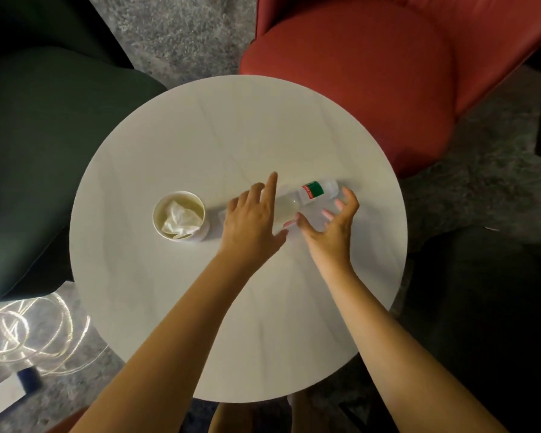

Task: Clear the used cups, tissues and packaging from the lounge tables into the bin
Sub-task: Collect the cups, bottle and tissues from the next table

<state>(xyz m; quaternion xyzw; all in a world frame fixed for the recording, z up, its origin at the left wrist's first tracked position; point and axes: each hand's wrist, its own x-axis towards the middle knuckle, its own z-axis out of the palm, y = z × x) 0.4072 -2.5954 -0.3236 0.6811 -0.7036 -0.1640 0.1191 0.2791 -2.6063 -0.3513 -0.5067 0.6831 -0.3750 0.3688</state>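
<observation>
Hovering over bottle (313, 192) — hands (250, 220) (333, 228) splayed

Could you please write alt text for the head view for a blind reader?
The left hand and right hand reach for a clear plastic bottle lying on a round white table; a paper cup holding crumpled tissue stands nearby.

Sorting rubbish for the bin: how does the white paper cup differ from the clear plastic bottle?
The white paper cup stands upright; the clear plastic bottle lies on its side. The cup holds a crumpled tissue; the bottle bears a red-green label. Both rest on the round white table.
</observation>
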